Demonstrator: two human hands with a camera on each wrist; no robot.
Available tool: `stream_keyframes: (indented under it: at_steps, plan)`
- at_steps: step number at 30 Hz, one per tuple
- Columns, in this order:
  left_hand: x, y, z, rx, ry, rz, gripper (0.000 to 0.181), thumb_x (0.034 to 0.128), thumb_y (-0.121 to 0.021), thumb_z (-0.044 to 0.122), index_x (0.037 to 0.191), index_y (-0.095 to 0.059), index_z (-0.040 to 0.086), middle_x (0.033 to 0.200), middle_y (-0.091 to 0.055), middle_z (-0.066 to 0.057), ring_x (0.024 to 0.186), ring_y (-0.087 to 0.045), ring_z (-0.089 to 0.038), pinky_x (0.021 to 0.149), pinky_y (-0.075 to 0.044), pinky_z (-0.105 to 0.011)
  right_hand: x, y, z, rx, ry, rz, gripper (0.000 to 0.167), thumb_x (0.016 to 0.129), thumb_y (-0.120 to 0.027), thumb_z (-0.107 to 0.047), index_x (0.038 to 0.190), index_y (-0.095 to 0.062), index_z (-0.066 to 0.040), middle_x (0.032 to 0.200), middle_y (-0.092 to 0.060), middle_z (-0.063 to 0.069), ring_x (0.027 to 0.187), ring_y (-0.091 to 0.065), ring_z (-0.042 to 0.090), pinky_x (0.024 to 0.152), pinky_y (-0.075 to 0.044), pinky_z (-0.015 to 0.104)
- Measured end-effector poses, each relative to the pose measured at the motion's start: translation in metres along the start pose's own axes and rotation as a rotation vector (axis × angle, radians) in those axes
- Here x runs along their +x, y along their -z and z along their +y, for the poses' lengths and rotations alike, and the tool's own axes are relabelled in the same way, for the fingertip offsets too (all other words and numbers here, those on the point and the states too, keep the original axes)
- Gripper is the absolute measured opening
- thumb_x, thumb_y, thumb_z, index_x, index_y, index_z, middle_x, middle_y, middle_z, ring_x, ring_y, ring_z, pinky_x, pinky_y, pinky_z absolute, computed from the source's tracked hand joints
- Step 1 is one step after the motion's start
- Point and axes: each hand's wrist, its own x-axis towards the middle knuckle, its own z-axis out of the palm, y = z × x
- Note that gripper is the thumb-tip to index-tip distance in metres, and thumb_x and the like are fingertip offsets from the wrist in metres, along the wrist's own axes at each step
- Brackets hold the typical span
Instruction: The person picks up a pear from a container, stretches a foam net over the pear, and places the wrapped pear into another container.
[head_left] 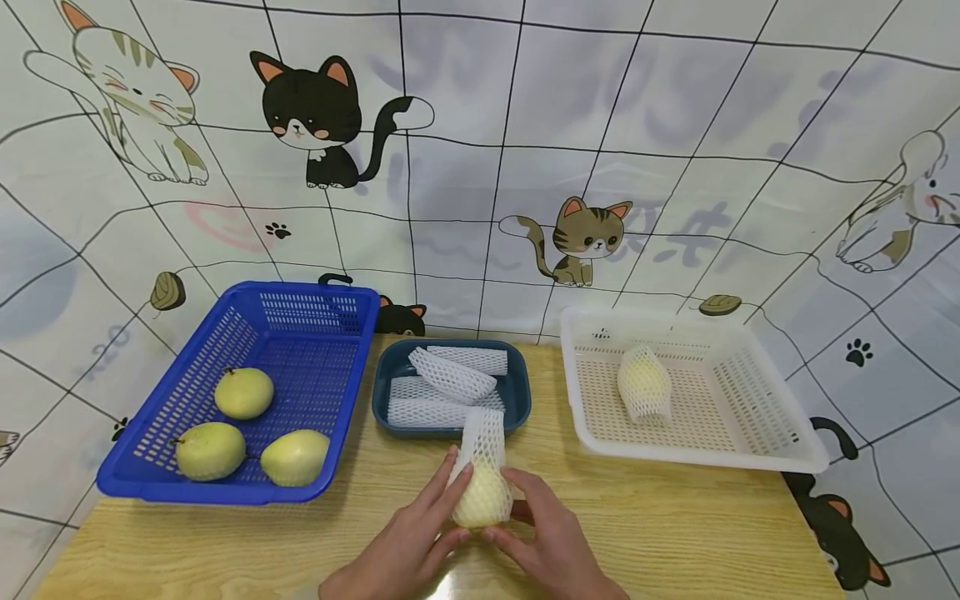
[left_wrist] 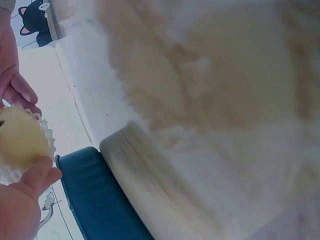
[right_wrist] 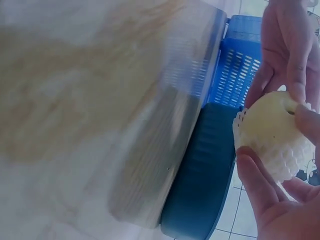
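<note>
In the head view a pear [head_left: 482, 497] in a white foam net [head_left: 483, 433] is between both hands near the table's front. The left hand [head_left: 408, 533] holds its left side, fingers along the net and thumb low. On its right side the right hand [head_left: 551, 533] grips with curved fingers and thumb. The net's narrow end points up, away from the person. The right wrist view shows the bare end of the pear [right_wrist: 272, 125] uncovered by the net, with the right hand's fingers [right_wrist: 255, 175] around it. In the left wrist view the left hand [left_wrist: 25, 205] touches the pear [left_wrist: 22, 140].
A blue basket [head_left: 356, 392] at left holds several bare pears [head_left: 243, 393]. A dark teal tray [head_left: 450, 433] with foam nets [head_left: 453, 375] stands behind the hands. At right, a white basket [head_left: 697, 454] holds one netted pear [head_left: 645, 383]. The wooden table [head_left: 675, 525] meets a cat-printed cloth behind.
</note>
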Motion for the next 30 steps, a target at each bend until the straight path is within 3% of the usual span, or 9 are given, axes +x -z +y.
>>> stream_keyframes:
  at_steps: [4,10,17,21,23,25,28,30]
  plan:
    - [-0.0003,-0.0005,0.0010,0.029,-0.049,0.061,0.059,0.1092,-0.052,0.026,0.160,-0.034,0.005,0.161,-0.032,-0.029,0.110,-0.069,-0.027,0.089,-0.059,-0.034,0.0017,0.0009,-0.0014,0.042,-0.048,-0.012,0.073,0.079,-0.090,-0.009,0.140,-0.050,-0.007,0.131,-0.053,0.003,0.102,-0.066,0.014,0.078,-0.061,0.028]
    - [0.0011,-0.0010,0.0009,0.083,-0.088,0.155,0.051,0.1120,-0.038,0.030,0.155,-0.045,0.005,0.157,-0.042,-0.027,0.110,-0.070,-0.031,0.084,-0.060,-0.030,0.0031,-0.0013,0.0002,0.031,0.060,0.046,0.077,0.074,-0.091,0.003,0.138,-0.049,-0.002,0.127,-0.052,0.011,0.093,-0.067,0.015,0.073,-0.061,0.027]
    - [0.0038,-0.0014,0.0014,0.097,-0.110,0.258,0.046,0.1119,-0.039,0.032,0.148,-0.057,0.010,0.149,-0.052,-0.025,0.110,-0.070,-0.032,0.084,-0.060,-0.028,0.0041,-0.0037,0.0011,0.003,0.150,0.142,0.073,0.069,-0.091,0.010,0.132,-0.055,0.000,0.128,-0.054,0.016,0.088,-0.067,0.015,0.075,-0.059,0.020]
    - [0.0037,-0.0024,0.0006,0.056,-0.090,0.274,0.044,0.1115,-0.043,0.033,0.146,-0.060,0.012,0.151,-0.052,-0.023,0.117,-0.067,-0.033,0.090,-0.057,-0.027,0.0041,-0.0042,0.0001,-0.003,0.167,0.172,0.072,0.067,-0.089,0.015,0.129,-0.056,0.002,0.128,-0.055,0.017,0.088,-0.068,0.013,0.075,-0.059,0.021]
    - [0.0033,-0.0032,0.0002,-0.010,-0.067,0.259,0.044,0.1085,-0.055,0.031,0.147,-0.058,0.011,0.154,-0.047,-0.024,0.125,-0.063,-0.032,0.096,-0.055,-0.027,0.0045,-0.0039,-0.0004,-0.019,0.172,0.178,0.072,0.067,-0.089,0.015,0.130,-0.056,0.001,0.129,-0.054,0.017,0.090,-0.068,0.014,0.075,-0.060,0.023]
    - [0.0025,-0.0041,0.0006,-0.150,-0.025,0.211,0.054,0.1043,-0.064,0.024,0.154,-0.049,0.008,0.159,-0.038,-0.026,0.137,-0.053,-0.029,0.104,-0.049,-0.027,0.0051,-0.0031,-0.0005,-0.049,0.177,0.184,0.074,0.067,-0.089,0.014,0.132,-0.056,0.001,0.130,-0.054,0.017,0.092,-0.068,0.015,0.075,-0.061,0.026]
    - [0.0026,-0.0044,0.0024,-0.596,0.089,0.105,0.074,0.1031,-0.060,0.007,0.165,-0.020,0.007,0.166,-0.016,-0.031,0.146,-0.041,-0.023,0.112,-0.041,-0.028,0.0068,-0.0008,-0.0002,-0.100,0.173,0.171,0.074,0.072,-0.089,0.006,0.137,-0.056,-0.003,0.134,-0.054,0.014,0.102,-0.067,0.018,0.079,-0.060,0.028]
    - [0.0038,-0.0036,0.0036,-0.925,0.198,0.061,0.076,0.1074,-0.046,0.005,0.167,0.001,0.010,0.167,-0.002,-0.033,0.147,-0.036,-0.015,0.114,-0.037,-0.028,0.0080,0.0009,0.0007,-0.139,0.185,0.159,0.068,0.079,-0.088,-0.006,0.140,-0.057,-0.007,0.135,-0.054,0.012,0.108,-0.065,0.020,0.086,-0.057,0.024]
